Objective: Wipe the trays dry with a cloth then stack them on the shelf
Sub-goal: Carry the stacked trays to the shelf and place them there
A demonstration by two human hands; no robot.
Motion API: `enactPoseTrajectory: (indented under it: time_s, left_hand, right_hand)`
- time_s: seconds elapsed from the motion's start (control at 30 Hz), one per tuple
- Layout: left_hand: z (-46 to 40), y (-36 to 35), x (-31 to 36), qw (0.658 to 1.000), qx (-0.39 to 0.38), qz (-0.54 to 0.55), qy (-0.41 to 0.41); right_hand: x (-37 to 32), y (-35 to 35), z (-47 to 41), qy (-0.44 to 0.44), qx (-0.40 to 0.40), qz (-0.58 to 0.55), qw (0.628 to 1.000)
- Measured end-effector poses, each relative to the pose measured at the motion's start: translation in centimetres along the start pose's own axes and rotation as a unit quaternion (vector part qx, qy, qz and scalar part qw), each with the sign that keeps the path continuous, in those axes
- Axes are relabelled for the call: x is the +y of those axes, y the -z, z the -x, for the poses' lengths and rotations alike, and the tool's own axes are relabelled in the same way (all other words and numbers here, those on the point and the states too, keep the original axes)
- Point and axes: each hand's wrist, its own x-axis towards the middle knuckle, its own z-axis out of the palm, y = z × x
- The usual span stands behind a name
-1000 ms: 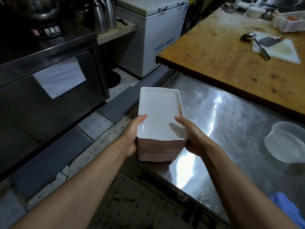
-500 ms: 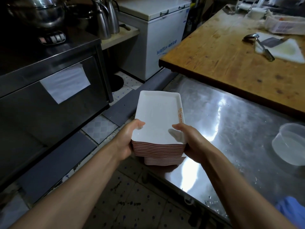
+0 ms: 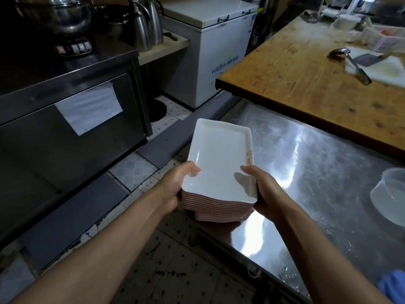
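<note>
A stack of several white rectangular trays (image 3: 219, 159) with pink undersides sits between my hands at the near left corner of the steel counter (image 3: 317, 172). My left hand (image 3: 175, 187) grips the stack's left side, thumb on the top tray's rim. On the right side, my right hand (image 3: 265, 191) holds it with the thumb over the rim. The upper part of the stack is raised and shifted left of a few lower trays beneath it. A blue cloth (image 3: 392, 286) lies at the counter's near right edge.
A clear plastic tub (image 3: 392, 200) stands on the wet counter at right. A wooden worktop (image 3: 306, 80) with a ladle (image 3: 350, 64) lies beyond. A dark steel cabinet (image 3: 65, 119) and a white chest freezer (image 3: 214, 51) flank the tiled floor aisle at left.
Both hands have lifted the upper part of the tray stack and shifted it slightly left, off the few trays left below. My grip has stayed the same.
</note>
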Motion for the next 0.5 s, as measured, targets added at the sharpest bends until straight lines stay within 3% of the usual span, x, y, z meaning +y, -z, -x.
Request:
enactPoseTrajectory:
  time_s: [0.33,0.5]
  left_hand:
    - [0.5,-0.8,0.3,0.999,0.019,0.018,-0.037]
    - [1.9,-1.3,2.4,0.997,0.023,0.033,-0.063]
  right_hand:
    - [-0.1,-0.9,-0.6,0.028,0.08,0.034,0.996]
    - [-2.6,-1.9,0.3,0.033,0.05,0.048,0.997]
